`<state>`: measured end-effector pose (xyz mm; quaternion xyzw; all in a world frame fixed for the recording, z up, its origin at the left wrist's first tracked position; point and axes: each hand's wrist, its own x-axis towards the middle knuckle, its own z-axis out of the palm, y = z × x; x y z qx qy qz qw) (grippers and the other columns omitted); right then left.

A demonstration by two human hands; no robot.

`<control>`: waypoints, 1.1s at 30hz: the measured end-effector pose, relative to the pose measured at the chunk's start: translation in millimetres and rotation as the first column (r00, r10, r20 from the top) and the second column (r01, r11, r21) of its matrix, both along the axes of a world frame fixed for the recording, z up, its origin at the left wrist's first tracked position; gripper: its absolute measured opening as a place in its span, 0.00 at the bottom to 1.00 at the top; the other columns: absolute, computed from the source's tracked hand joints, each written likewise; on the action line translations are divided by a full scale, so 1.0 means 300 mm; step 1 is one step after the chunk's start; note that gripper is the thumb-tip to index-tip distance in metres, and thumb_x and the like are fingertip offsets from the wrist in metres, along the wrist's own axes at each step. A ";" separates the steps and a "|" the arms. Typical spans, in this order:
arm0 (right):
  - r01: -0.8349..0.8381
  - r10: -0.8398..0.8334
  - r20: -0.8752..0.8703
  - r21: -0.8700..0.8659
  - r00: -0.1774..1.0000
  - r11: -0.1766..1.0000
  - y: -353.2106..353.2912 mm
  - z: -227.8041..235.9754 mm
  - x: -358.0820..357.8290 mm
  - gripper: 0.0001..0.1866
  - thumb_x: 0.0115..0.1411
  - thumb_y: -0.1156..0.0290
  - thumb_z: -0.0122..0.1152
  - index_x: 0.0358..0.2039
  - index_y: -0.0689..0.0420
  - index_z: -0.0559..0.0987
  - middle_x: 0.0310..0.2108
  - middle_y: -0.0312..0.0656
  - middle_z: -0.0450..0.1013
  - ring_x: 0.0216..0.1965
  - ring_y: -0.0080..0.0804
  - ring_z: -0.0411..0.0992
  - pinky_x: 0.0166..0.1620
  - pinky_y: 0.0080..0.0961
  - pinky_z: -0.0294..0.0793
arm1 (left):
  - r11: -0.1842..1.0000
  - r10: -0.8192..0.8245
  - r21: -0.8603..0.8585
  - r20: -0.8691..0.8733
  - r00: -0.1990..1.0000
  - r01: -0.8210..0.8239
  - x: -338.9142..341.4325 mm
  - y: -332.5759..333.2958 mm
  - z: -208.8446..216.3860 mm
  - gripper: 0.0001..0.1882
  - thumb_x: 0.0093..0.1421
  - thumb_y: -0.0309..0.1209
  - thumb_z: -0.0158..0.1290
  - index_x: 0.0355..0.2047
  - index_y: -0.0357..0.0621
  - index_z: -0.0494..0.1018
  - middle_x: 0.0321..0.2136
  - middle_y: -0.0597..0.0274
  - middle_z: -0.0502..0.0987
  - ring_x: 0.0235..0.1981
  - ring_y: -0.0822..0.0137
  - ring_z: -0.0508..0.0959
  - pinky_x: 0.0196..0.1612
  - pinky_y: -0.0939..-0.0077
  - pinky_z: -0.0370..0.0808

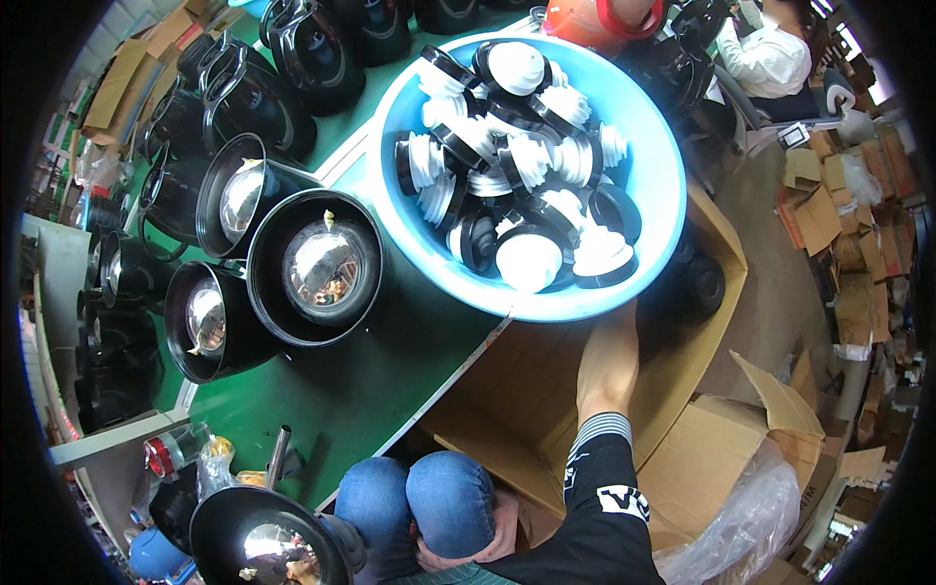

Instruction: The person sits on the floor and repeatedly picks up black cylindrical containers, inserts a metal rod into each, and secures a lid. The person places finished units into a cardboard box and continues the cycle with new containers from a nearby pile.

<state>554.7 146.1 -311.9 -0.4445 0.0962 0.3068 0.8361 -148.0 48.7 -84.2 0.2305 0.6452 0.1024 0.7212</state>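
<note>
My right forearm (pixel 609 366), in a dark sleeve, reaches into an open cardboard box (pixel 507 390); the fingers are hidden under the rim of a light-blue basin (pixel 409 234). Heaped in that basin are black lids with white ribbed, screw-like stoppers (pixel 526 263). Dark round parts (pixel 704 283) lie in the box beside my hand. My left hand cannot be made out; bare skin (pixel 502 531) shows beside my denim-covered knees (pixel 448 502), but what it belongs to is unclear. To their left is a black jug body (pixel 263 536) with a shiny metal inside, its support hidden.
Black jug bodies (pixel 317 263) lie mouth-up on the green table (pixel 370 380), with handled black jugs (pixel 253 107) behind. A red bucket (pixel 590 24) stands beyond the basin. Another open box (pixel 712 439) with plastic wrap is at right; a person in white (pixel 770 58) sits farther off.
</note>
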 end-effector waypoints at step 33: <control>-0.584 0.761 0.374 -0.490 0.530 0.647 -0.310 0.753 -1.279 0.50 0.65 0.51 0.74 0.76 0.66 0.61 0.71 0.62 0.63 0.73 0.49 0.62 0.75 0.42 0.60 | 0.881 0.219 0.103 0.778 0.589 -0.463 -0.357 -0.492 0.076 0.31 0.71 0.61 0.48 0.51 0.43 0.76 0.34 0.56 0.79 0.32 0.58 0.76 0.37 0.64 0.73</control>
